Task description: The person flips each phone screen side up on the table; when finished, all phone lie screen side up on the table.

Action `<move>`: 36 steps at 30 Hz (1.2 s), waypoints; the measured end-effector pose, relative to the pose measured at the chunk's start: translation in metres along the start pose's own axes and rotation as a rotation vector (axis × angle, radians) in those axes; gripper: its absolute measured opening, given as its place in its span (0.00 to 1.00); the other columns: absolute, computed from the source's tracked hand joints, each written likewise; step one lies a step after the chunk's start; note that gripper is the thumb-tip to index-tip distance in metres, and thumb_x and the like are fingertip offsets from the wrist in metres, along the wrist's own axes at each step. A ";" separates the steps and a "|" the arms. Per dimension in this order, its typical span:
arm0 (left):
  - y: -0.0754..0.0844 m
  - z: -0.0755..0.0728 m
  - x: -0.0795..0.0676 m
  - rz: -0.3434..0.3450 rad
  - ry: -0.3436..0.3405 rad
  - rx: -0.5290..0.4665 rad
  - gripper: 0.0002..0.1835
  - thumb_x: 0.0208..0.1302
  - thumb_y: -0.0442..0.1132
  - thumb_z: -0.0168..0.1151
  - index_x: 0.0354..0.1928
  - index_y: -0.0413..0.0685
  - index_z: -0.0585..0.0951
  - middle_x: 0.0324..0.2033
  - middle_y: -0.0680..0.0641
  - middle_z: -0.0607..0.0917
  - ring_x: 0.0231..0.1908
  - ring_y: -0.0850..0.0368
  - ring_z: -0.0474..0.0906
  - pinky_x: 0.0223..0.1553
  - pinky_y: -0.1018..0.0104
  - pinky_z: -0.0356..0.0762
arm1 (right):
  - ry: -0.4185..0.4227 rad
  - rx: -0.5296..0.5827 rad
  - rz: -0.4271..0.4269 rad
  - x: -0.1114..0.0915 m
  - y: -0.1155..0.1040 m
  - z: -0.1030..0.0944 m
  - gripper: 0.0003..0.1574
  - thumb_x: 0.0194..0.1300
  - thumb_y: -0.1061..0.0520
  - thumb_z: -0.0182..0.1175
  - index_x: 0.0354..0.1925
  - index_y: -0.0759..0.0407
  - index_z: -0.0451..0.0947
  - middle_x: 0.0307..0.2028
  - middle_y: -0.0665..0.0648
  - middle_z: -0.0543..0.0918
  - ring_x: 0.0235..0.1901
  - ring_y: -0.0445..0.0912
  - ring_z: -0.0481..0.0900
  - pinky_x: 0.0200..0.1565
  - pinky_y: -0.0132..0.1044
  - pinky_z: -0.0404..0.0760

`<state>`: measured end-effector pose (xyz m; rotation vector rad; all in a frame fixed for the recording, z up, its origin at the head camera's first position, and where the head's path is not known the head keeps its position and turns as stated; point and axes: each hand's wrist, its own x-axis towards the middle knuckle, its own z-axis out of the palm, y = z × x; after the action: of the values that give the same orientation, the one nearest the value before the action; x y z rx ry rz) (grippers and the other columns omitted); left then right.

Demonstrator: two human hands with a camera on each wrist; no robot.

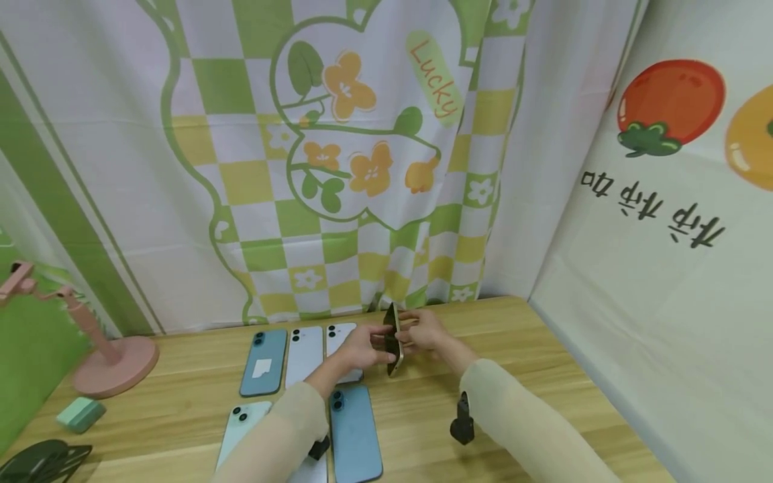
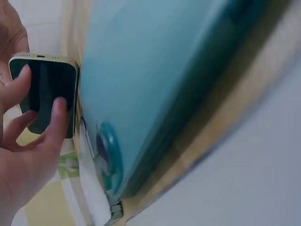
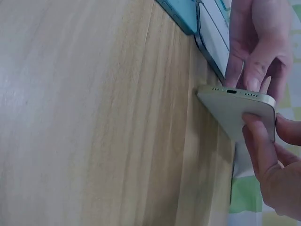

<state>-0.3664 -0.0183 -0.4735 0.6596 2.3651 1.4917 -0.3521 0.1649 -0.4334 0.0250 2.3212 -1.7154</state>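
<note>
A phone with a gold frame and dark screen (image 1: 390, 343) stands on edge at the table's far side, screen towards my left. My right hand (image 1: 425, 330) holds it, with fingers on the pale back (image 3: 230, 110) and the thumb at its edge. My left hand (image 1: 362, 345) is on the screen side. In the left wrist view its spread fingertips (image 2: 59, 106) touch the dark glass. Beneath and beside the left hand lies a white phone (image 1: 340, 333), partly hidden. A second white phone (image 1: 304, 355) and a blue phone with a white label (image 1: 273, 343) lie left of it.
Nearer me, a blue phone (image 1: 356, 436) and a mint phone (image 1: 232, 426) lie back up, with another partly under my left sleeve. A pink stand (image 1: 117, 362), a green block (image 1: 81, 414) and a dark object (image 1: 39, 459) are at left. A patterned curtain (image 1: 362, 268) hangs behind.
</note>
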 end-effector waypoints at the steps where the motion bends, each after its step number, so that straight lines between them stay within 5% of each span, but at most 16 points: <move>1: 0.000 -0.001 0.000 0.027 -0.009 0.081 0.37 0.61 0.30 0.73 0.71 0.28 0.71 0.60 0.27 0.83 0.59 0.36 0.84 0.63 0.48 0.82 | 0.001 -0.001 -0.002 0.000 0.001 -0.001 0.35 0.69 0.72 0.60 0.72 0.71 0.67 0.64 0.78 0.77 0.52 0.64 0.87 0.42 0.43 0.91; 5: 0.002 -0.002 0.002 0.127 -0.023 0.364 0.42 0.57 0.41 0.79 0.71 0.31 0.72 0.61 0.28 0.83 0.59 0.38 0.83 0.64 0.46 0.80 | 0.019 -0.015 0.000 -0.001 0.004 -0.005 0.34 0.69 0.72 0.60 0.71 0.70 0.69 0.64 0.77 0.77 0.53 0.61 0.86 0.39 0.38 0.90; 8: 0.004 -0.001 0.003 0.165 -0.027 0.479 0.43 0.55 0.45 0.80 0.70 0.33 0.74 0.62 0.29 0.82 0.63 0.36 0.81 0.65 0.46 0.80 | 0.026 -0.010 0.006 0.000 0.008 -0.007 0.33 0.68 0.73 0.59 0.70 0.71 0.70 0.63 0.77 0.77 0.51 0.58 0.86 0.39 0.36 0.88; 17: 0.014 0.003 0.000 0.093 -0.058 0.758 0.41 0.59 0.53 0.77 0.72 0.46 0.76 0.67 0.35 0.80 0.68 0.38 0.76 0.69 0.43 0.75 | 0.052 -0.038 0.050 0.002 0.018 -0.007 0.33 0.69 0.73 0.56 0.71 0.72 0.69 0.62 0.75 0.79 0.40 0.46 0.83 0.35 0.32 0.85; 26: 0.012 0.008 0.000 0.052 -0.073 0.895 0.36 0.61 0.58 0.74 0.68 0.52 0.80 0.71 0.38 0.77 0.70 0.39 0.74 0.70 0.44 0.74 | 0.044 -0.027 0.070 0.004 0.021 -0.008 0.39 0.68 0.68 0.56 0.74 0.78 0.58 0.62 0.79 0.78 0.54 0.63 0.87 0.47 0.44 0.90; 36: 0.019 0.015 -0.001 -0.013 -0.111 0.920 0.37 0.64 0.60 0.71 0.72 0.57 0.76 0.75 0.40 0.71 0.75 0.40 0.69 0.73 0.39 0.68 | 0.072 -0.126 0.104 0.001 0.010 -0.005 0.41 0.69 0.63 0.56 0.74 0.79 0.57 0.71 0.78 0.68 0.64 0.66 0.79 0.68 0.53 0.79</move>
<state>-0.3540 -0.0006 -0.4623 0.8611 2.8731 0.2576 -0.3522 0.1729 -0.4418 0.1835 2.4296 -1.5408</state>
